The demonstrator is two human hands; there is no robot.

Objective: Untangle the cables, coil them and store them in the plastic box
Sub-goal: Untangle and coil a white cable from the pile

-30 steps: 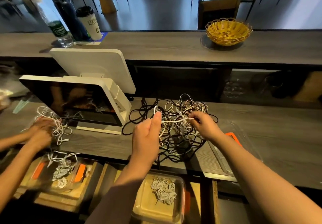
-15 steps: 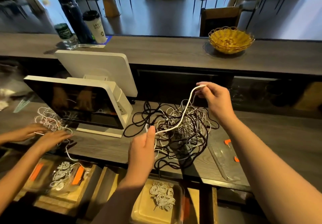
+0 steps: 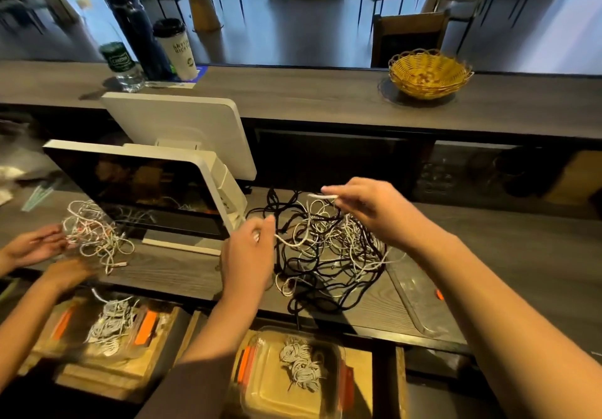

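Above the grey tabletop (image 3: 508,255), a white cable (image 3: 293,241) from the tangle (image 3: 329,255) is pinched by the left hand (image 3: 249,252) and right hand (image 3: 368,205).

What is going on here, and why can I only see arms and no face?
The camera sits on a person's head and looks down, so you see only their arms. On the grey wooden counter lies a tangled pile of black and white cables. The left hand and right hand each pinch one white cable to pull it free. Below is a clear plastic box with orange clips holding coiled cables. At far left, another person's hands work on a second tangle.
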